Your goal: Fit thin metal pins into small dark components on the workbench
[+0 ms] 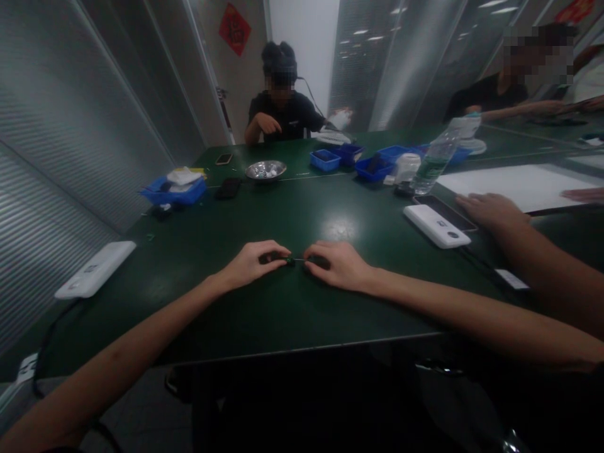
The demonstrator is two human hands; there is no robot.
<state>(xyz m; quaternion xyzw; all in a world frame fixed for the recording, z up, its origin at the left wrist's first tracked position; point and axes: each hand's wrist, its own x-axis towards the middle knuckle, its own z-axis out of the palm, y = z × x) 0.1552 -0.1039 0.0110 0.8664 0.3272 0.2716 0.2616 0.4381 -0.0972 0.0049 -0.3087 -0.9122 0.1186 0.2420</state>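
Observation:
My left hand (pixel 252 263) is closed in a pinch at the middle of the green table (pixel 189 327). Between its thumb and fingertips sits a small dark piece with a bit of green (pixel 290 259), too small to name. Facing it, my right hand (pixel 337 264) has its fingers closed around a thin, straight metal shaft (pixel 299 260). The shaft points left and its end meets or nearly meets the small piece. Whatever lies inside my right hand is hidden by the fingers.
Power banks lie left (pixel 97 269) and right (pixel 436 226), beside a phone (pixel 446 212). Behind are a metal bowl (pixel 265 170), blue trays (pixel 324 160), a plastic bottle (pixel 436 157) and a blue bin (pixel 174 194). A co-worker's hand (pixel 495 212) rests at right; another person sits opposite.

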